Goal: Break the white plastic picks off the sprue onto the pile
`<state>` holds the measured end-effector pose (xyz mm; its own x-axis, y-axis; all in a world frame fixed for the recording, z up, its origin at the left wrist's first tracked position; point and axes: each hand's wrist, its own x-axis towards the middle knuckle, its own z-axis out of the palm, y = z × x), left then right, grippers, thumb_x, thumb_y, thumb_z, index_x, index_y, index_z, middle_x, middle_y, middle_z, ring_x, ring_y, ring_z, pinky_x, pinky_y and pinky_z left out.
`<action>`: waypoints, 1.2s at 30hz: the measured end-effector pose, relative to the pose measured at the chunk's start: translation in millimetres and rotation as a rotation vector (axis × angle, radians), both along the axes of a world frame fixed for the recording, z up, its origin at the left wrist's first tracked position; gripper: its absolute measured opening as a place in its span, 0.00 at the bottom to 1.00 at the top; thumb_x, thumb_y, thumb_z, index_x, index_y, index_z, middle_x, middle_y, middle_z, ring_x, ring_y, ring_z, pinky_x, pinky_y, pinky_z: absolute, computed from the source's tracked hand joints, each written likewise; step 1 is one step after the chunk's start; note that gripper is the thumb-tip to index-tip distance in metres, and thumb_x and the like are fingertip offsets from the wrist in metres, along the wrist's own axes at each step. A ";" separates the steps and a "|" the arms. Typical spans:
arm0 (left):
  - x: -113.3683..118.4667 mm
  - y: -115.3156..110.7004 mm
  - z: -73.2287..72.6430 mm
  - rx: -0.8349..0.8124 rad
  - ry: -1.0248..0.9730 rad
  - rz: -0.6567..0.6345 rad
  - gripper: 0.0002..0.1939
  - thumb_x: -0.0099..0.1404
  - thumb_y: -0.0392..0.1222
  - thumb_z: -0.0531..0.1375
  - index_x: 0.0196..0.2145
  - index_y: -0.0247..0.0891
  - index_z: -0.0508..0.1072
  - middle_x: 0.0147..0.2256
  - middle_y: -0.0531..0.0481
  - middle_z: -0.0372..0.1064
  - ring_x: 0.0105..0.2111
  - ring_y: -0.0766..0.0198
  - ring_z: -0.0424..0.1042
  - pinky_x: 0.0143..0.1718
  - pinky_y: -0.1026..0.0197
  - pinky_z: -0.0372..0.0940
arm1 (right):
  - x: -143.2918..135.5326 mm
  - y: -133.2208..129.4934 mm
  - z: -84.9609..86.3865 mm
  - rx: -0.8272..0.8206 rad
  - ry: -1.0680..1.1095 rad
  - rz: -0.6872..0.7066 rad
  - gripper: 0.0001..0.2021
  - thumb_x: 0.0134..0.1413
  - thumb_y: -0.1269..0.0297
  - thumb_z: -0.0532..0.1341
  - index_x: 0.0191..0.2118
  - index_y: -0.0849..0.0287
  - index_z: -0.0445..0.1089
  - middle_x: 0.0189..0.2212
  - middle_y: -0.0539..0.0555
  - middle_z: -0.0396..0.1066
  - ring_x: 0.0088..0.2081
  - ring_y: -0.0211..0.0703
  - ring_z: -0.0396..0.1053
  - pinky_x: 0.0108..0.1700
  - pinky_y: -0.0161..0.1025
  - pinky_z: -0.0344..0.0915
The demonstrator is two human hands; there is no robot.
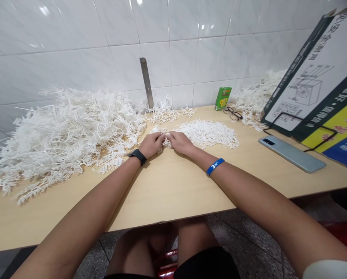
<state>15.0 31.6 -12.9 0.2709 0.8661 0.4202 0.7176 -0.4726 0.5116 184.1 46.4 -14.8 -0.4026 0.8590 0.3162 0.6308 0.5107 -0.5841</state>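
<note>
Thumbs facing each other, my left hand and my right hand are closed close together above the table. Both pinch thin white branched plastic pieces, partly hidden by the fingers. Beside my right hand spreads a low, flat heap of short white plastic bits. To the left of my left hand rises a large tangled pile of white branched plastic strands. Behind my hands lies a smaller cluster of the same strands.
A metal strip stands against the tiled wall. At the back right are a green box, eyeglasses and more white strands. A phone lies on the wooden table, near a large printed carton with a black wire frame.
</note>
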 end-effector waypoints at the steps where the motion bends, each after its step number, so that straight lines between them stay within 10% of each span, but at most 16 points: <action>1: -0.5 0.1 0.2 0.003 0.002 0.013 0.19 0.68 0.50 0.48 0.23 0.38 0.62 0.22 0.53 0.62 0.24 0.65 0.60 0.28 0.61 0.52 | 0.4 -0.9 0.5 0.005 0.007 0.032 0.14 0.63 0.62 0.49 0.32 0.60 0.68 0.28 0.53 0.71 0.31 0.41 0.64 0.33 0.34 0.54; 36: -4.9 2.6 -0.8 -0.004 -0.023 -0.011 0.19 0.67 0.51 0.48 0.23 0.38 0.62 0.21 0.53 0.59 0.25 0.65 0.58 0.28 0.62 0.52 | -0.2 -8.6 5.5 0.043 0.031 0.127 0.15 0.64 0.62 0.49 0.36 0.60 0.71 0.32 0.54 0.73 0.34 0.41 0.66 0.35 0.34 0.54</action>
<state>10.1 34.3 -13.6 0.2703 0.8648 0.4232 0.7003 -0.4782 0.5300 183.9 37.8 -9.3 -0.4963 0.7872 0.3660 0.5417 0.6103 -0.5780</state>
